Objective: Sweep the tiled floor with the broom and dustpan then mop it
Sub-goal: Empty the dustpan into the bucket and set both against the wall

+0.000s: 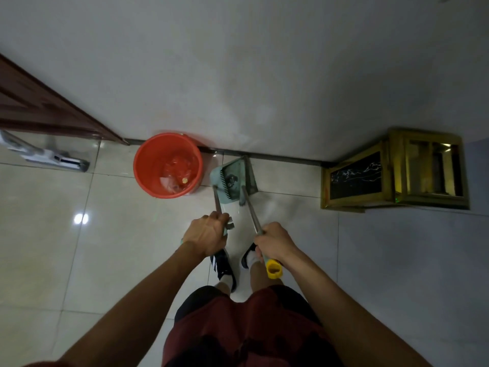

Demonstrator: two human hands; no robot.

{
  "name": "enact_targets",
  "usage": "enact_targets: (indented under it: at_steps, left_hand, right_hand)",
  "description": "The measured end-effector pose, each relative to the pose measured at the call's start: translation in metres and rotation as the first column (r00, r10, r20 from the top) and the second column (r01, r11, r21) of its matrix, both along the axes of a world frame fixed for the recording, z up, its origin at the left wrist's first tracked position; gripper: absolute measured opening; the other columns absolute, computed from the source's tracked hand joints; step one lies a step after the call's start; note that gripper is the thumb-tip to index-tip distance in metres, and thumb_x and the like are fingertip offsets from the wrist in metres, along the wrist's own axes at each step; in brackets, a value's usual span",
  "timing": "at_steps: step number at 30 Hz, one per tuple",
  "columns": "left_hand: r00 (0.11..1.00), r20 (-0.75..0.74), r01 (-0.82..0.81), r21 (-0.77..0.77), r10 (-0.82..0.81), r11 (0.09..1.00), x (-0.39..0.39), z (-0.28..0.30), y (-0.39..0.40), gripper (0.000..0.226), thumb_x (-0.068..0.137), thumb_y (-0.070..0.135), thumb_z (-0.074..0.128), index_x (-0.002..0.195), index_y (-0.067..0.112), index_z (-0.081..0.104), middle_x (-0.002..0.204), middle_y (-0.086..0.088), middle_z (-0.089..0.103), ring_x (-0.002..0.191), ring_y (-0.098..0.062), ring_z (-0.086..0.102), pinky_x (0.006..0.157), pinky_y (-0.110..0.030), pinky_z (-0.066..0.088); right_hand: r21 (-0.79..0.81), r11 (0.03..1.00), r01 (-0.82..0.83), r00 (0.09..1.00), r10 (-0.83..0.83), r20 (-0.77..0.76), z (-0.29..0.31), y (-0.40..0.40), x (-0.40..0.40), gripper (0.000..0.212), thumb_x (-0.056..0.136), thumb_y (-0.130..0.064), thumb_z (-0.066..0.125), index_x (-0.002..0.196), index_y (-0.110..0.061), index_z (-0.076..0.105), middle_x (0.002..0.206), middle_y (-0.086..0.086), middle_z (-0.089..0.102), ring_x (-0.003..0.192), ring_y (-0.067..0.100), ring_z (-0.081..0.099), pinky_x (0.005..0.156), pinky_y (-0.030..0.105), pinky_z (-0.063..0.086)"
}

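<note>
My left hand [206,233] is closed around the metal handle of a pale green dustpan [225,181], which stands on the tiled floor [105,247] close to the wall. In my right hand [274,241] I grip the broom handle [251,210], whose yellow end cap [274,270] sticks out below my fist. The broom head [248,178] rests beside the pan against the wall's base. Dark dirt lies inside the pan near its comb teeth.
An orange bucket [148,165] with scraps of rubbish stands left of the dustpan. A gold-framed cabinet [391,176] fills the right corner. A white floor-cleaning machine [47,154] lies at the left by a brown door [39,107]. My feet in sandals stand just behind the tools.
</note>
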State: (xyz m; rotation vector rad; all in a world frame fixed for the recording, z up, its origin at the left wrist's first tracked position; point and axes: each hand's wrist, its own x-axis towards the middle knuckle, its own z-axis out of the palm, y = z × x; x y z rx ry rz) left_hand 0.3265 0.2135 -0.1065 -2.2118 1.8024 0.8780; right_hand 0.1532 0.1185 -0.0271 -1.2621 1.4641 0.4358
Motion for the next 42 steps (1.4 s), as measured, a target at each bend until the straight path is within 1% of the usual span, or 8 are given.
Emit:
enact_targets:
  at_steps: [3,14,21,26,33,38,40,42]
  left_hand:
    - [0.999,-0.042,-0.005,0.026,0.006,1.000,-0.012,-0.008,0.023,0.060,0.085,0.039,0.058,0.142,0.027,0.042,0.121,-0.010,0.060,0.099,-0.035,0.066,0.072,-0.041,0.050]
    - [0.978,-0.148,-0.139,0.077,0.149,0.987,-0.048,-0.025,0.077,0.087,0.086,0.041,0.060,0.159,0.023,0.014,0.133,-0.013,0.051,0.116,-0.033,0.053,0.076,-0.043,0.051]
    - [0.967,-0.209,-0.136,0.056,0.145,0.989,-0.056,-0.023,0.076,0.088,0.089,0.034,0.065,0.158,0.026,0.012,0.154,-0.013,0.033,0.124,-0.036,0.051,0.082,-0.049,0.055]
    - [0.949,-0.313,0.001,0.105,0.032,0.995,-0.050,-0.024,0.073,0.102,0.091,0.020,0.068,0.162,0.035,-0.004,0.166,-0.012,0.018,0.124,-0.038,0.057,0.086,-0.045,0.057]
    - [0.943,-0.284,0.194,0.047,-0.173,0.980,-0.038,-0.023,0.058,0.080,0.085,0.013,0.067,0.155,0.031,0.032,0.162,-0.006,0.026,0.110,-0.035,0.064,0.073,-0.037,0.053]
    - [0.943,-0.309,0.127,-0.005,-0.123,0.992,-0.039,-0.026,0.061,0.072,0.079,0.016,0.070,0.145,0.028,0.045,0.160,-0.001,0.033,0.100,-0.035,0.066,0.065,-0.031,0.044]
    - [0.947,-0.302,0.112,0.000,-0.106,0.994,-0.040,-0.026,0.060,0.073,0.077,0.015,0.071,0.144,0.028,0.046,0.159,0.000,0.035,0.099,-0.035,0.066,0.066,-0.031,0.045]
    - [0.951,-0.294,0.098,0.006,-0.092,0.995,-0.041,-0.025,0.058,0.072,0.076,0.013,0.071,0.142,0.028,0.046,0.156,0.000,0.040,0.099,-0.036,0.066,0.068,-0.033,0.046]
  right_hand:
    - [0.001,0.999,-0.039,0.999,0.039,-0.016,0.006,0.020,0.008,0.020,0.085,-0.007,0.051,0.094,0.005,0.064,0.064,0.015,0.070,0.055,0.024,0.066,0.066,0.034,0.060]
    - [0.010,1.000,-0.026,1.000,0.027,-0.016,0.031,0.085,0.011,0.013,0.087,-0.003,0.054,0.081,-0.010,0.063,0.065,0.008,0.066,0.052,0.017,0.064,0.044,0.020,0.047]
    - [-0.007,0.992,-0.128,0.991,0.128,-0.037,0.030,0.100,0.010,0.012,0.089,-0.006,0.054,0.092,-0.003,0.065,0.086,0.015,0.069,0.081,0.031,0.071,0.073,0.040,0.059]
    - [-0.015,0.973,-0.228,0.972,0.227,-0.055,0.026,0.101,0.009,0.010,0.090,-0.013,0.057,0.088,-0.009,0.065,0.074,0.004,0.060,0.064,0.017,0.058,0.055,0.028,0.045]
    - [-0.024,0.978,-0.206,0.978,0.207,0.031,0.027,0.096,0.003,0.017,0.090,-0.015,0.052,0.074,-0.019,0.055,0.068,0.002,0.057,0.058,0.015,0.053,0.050,0.027,0.039]
    - [0.002,0.999,-0.043,0.994,0.043,0.097,0.015,0.087,-0.015,0.033,0.100,-0.038,0.048,0.092,-0.014,0.070,0.083,0.006,0.070,0.068,0.015,0.069,0.055,0.028,0.053]
    - [-0.061,0.998,-0.011,0.999,0.014,0.048,0.006,0.086,-0.028,0.031,0.101,-0.034,0.047,0.097,-0.013,0.070,0.081,0.004,0.070,0.059,0.013,0.068,0.048,0.027,0.052]
    - [-0.110,0.994,-0.017,1.000,0.016,-0.008,-0.003,0.083,-0.040,0.031,0.099,-0.027,0.048,0.108,-0.005,0.068,0.088,0.013,0.071,0.071,0.025,0.069,0.061,0.037,0.056]
